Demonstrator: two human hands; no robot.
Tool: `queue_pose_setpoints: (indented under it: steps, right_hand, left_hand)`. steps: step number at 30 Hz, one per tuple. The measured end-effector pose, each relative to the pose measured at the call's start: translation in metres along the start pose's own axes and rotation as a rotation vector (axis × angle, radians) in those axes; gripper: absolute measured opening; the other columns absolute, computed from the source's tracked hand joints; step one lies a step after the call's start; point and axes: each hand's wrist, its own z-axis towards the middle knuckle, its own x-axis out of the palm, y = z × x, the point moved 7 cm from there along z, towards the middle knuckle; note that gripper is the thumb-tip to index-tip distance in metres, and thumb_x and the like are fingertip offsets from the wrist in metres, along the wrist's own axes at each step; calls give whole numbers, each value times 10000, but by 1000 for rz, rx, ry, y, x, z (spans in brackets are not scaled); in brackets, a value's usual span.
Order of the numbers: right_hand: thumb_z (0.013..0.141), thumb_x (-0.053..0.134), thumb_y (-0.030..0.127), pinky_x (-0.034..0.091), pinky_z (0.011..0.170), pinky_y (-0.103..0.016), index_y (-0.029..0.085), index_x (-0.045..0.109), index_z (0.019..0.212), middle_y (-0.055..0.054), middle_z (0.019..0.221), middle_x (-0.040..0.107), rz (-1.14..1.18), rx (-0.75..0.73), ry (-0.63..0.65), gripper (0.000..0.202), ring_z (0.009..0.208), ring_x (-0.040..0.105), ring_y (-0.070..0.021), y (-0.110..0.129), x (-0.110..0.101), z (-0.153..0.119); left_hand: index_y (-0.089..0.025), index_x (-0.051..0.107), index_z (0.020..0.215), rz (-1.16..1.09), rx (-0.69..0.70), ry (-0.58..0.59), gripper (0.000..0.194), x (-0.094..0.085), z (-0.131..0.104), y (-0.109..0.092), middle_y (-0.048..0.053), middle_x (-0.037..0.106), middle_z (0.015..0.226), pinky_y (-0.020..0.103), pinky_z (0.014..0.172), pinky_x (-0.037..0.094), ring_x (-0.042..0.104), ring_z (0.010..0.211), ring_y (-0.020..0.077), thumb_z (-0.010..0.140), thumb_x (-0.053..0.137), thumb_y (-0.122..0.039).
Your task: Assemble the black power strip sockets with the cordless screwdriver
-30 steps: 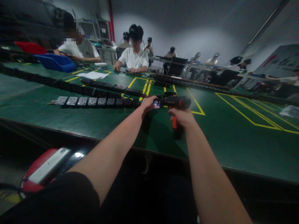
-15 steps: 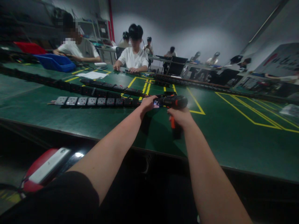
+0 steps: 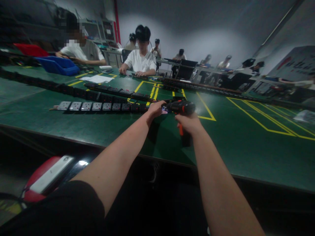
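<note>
My right hand [image 3: 189,123] is wrapped round the grip of a black and orange cordless drill [image 3: 183,107]. The drill lies level and points left, and a small light shines by its nose. Just left of it, my left hand [image 3: 157,109] is closed on the right end of a long strip of square socket-like units [image 3: 107,106]. The strip's units look grey at the left and black toward my hand. My fingers and the drill's tip hide the spot where they meet.
Behind lie more dark strips [image 3: 61,88] on the green table [image 3: 233,137], marked with yellow tape. A blue bin [image 3: 57,65], a red bin [image 3: 31,49] and white paper [image 3: 97,79] are at the left. Several co-workers sit beyond. A white phone [image 3: 51,173] lies below the table's edge.
My right hand and the drill have shifted slightly left, toward my left hand. My left hand and the strip stay in place.
</note>
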Motion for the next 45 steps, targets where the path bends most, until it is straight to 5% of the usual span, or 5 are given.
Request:
queue_pose_setpoints:
  steps: [8,26,34,45]
  right_hand:
    - [743,731,205,520,588,-357,208,717,857,-15,564,614,21,-3,-19,115,548,603,-187,-3,-3,1]
    - [733,700,182,522,597,-364,202,725,987,-10,578,605,29,-34,-3,256,568,623,-204,-2,5,2]
    - [728,705,153,505,580,-325,195,691,820,-12,578,610,53,22,-35,102,556,612,-178,0,-3,-2]
    - [728,739,184,486,546,-315,176,691,883,4,551,597,37,29,-29,162,524,596,-174,-5,-3,-4]
  left_hand:
    - [-357,663,1326,-16,-2,0,639,2,0,2,-3,765,1261,366,1053,495,682,1193,271,723,855,-448]
    - [-353,655,1340,-3,-1,-14,650,3,2,2,-10,760,1268,353,1066,492,680,1194,257,729,858,-438]
    - [-326,653,1364,-8,11,-8,682,1,0,2,33,765,1257,380,1068,491,686,1172,289,727,860,-456]
    - [-316,640,1349,26,37,5,654,0,1,-1,38,767,1265,375,1038,504,695,1185,288,737,842,-427]
